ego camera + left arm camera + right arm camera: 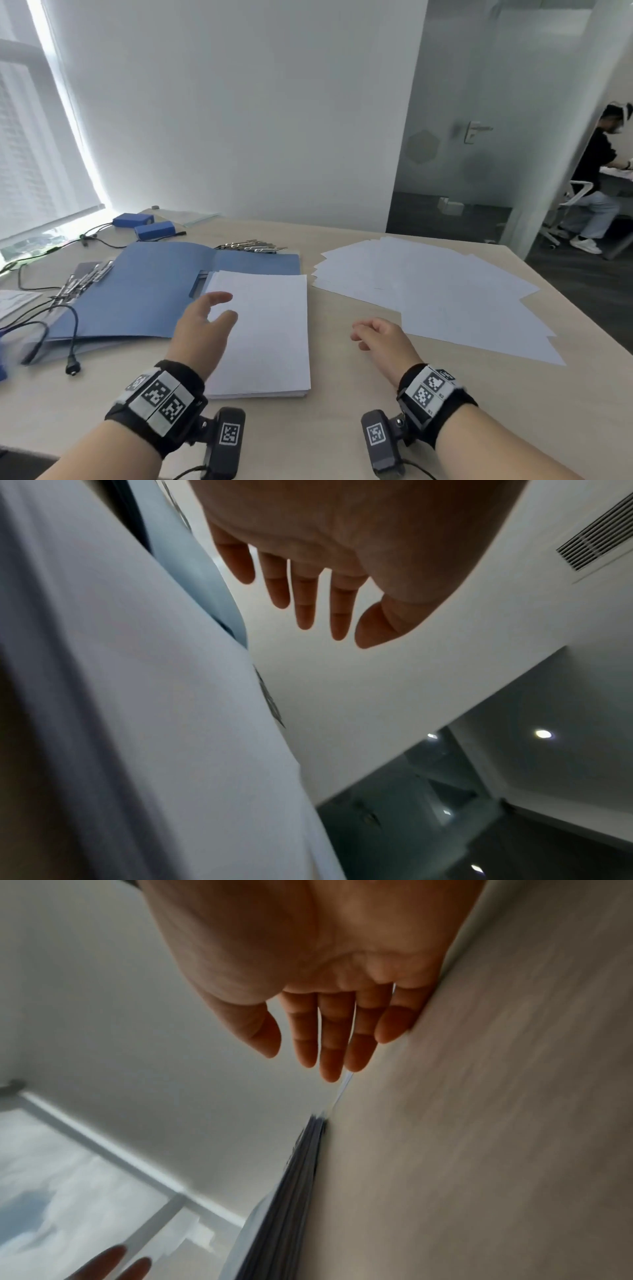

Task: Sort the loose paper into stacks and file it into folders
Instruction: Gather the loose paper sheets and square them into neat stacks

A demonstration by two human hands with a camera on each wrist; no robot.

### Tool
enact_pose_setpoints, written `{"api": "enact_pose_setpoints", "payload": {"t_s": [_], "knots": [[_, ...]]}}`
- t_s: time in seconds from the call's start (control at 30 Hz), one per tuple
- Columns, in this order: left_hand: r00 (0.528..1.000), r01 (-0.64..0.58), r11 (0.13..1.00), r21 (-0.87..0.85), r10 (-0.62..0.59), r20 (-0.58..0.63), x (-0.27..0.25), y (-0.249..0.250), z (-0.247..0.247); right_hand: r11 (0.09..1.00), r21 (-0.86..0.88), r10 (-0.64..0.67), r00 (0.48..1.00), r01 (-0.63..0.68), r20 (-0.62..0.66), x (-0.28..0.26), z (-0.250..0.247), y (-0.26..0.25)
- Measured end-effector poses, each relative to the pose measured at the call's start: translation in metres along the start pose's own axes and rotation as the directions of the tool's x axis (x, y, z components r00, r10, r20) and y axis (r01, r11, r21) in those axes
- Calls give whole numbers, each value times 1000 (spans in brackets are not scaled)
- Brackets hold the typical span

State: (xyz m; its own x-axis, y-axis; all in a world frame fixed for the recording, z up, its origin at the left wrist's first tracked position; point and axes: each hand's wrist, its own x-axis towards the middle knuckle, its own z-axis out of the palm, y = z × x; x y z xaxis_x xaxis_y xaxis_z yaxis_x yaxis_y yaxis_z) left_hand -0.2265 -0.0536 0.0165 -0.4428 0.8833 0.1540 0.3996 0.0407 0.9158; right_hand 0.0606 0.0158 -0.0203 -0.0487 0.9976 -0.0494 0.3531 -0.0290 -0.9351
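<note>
Paper stack (263, 329) just under open L hand (202, 329), not gripped.

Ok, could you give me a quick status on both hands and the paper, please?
Left hand open, over the neat stack by the blue folder. Right hand open, empty, beside the loose sheets. Nothing in the way.

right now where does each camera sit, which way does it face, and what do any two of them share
Head: worn on the head, looking forward and down at the table, blue folder, neat paper stack and loose sheets; shows left hand, right hand and both forearms.
Left wrist: under the left palm, looking along the open fingers over the stack.
Right wrist: under the right palm, along the fingers above the table.
All three share the paper stack.
</note>
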Motion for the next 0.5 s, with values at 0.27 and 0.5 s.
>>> {"api": "enact_pose_setpoints", "payload": {"t_s": [0.27, 0.5], "knots": [[960, 137, 926, -352, -37, 277, -35, 47, 122, 997, 77, 37, 969, -18, -243, -14, -104, 52], [926, 168, 955, -244, -67, 373, -27, 42, 210, 999, 13, 40, 924, -38, -381, -19, -169, 82]]}}
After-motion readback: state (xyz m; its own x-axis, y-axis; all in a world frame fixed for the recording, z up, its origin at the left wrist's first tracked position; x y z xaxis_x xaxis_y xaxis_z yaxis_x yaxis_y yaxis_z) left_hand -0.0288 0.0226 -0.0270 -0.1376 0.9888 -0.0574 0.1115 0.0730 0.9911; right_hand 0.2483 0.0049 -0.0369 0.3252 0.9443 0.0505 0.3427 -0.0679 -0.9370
